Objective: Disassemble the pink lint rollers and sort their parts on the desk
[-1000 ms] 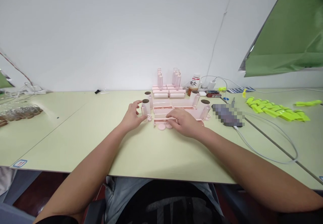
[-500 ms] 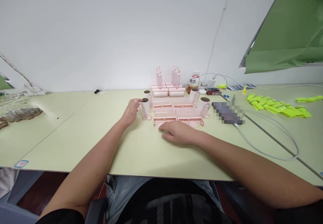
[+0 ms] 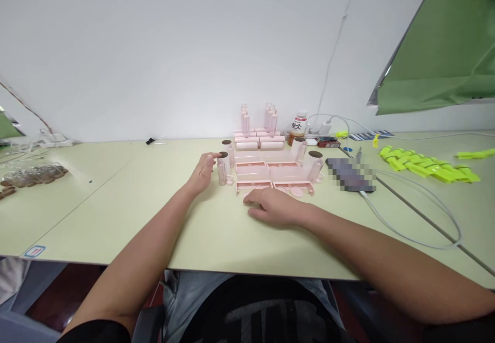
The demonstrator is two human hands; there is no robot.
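My left hand (image 3: 202, 173) is open beside a white roll with a brown core (image 3: 225, 159), its fingers stretched toward the top; whether they touch it I cannot tell. A small clear pink tube (image 3: 221, 173) stands upright just right of that hand. My right hand (image 3: 273, 207) is open, palm down, fingers pointing left, at the front edge of the pink trays (image 3: 253, 185). Round pink discs (image 3: 296, 192) lie by its knuckles, some partly covered by the hand. At the right end of the trays stand another white roll (image 3: 312, 164) and a clear tube (image 3: 318, 169).
Behind the trays are finished-looking pink cylinders (image 3: 271, 143), upright pink tubes (image 3: 246, 126) and a bottle (image 3: 297, 129). A phone (image 3: 348, 174) with a white cable (image 3: 398, 242) lies to the right, near yellow strips (image 3: 429, 165). Bagged brown items (image 3: 33, 177) lie far left.
Both hands hold nearly the same place and pose. The whole view has shifted very slightly; the things on the table stay put.
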